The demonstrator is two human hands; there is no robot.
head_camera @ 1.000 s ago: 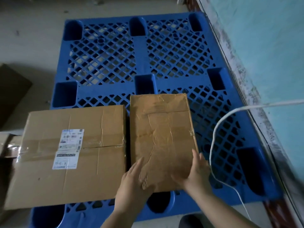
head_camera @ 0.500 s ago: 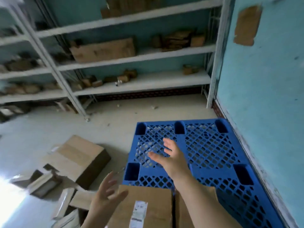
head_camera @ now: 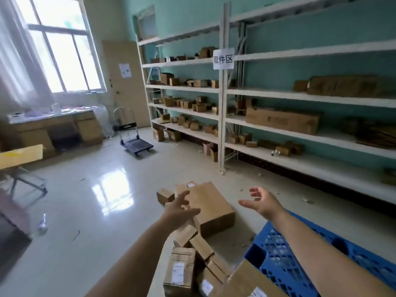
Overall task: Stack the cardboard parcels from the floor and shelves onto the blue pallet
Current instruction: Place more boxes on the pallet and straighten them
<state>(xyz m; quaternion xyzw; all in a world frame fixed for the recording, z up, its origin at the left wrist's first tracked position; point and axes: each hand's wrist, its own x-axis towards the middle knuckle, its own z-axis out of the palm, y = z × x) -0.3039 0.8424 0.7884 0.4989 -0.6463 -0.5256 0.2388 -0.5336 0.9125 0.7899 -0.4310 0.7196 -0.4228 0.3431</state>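
Note:
The blue pallet (head_camera: 282, 254) lies at the lower right, and a labelled cardboard parcel (head_camera: 246, 281) rests on its near corner. A large parcel (head_camera: 212, 202) lies on the floor left of the pallet, with several smaller parcels (head_camera: 182, 269) heaped in front of it and a tiny one (head_camera: 165, 195) behind. My left hand (head_camera: 180, 211) hovers open over the large parcel's near-left side. My right hand (head_camera: 263, 202) is raised, open and empty, just right of that parcel. More parcels fill the white shelves (head_camera: 282, 121).
White shelving (head_camera: 220, 91) lines the teal wall on the right. A folding hand trolley (head_camera: 136, 144) stands by the door at the back. A desk (head_camera: 53, 129) sits under the window, and a yellow box (head_camera: 20, 156) on a stand is at the left.
My view has swung up and left from the pallet to the room. Both hands let go of the taped parcel on the pallet and now reach empty towards the floor pile.

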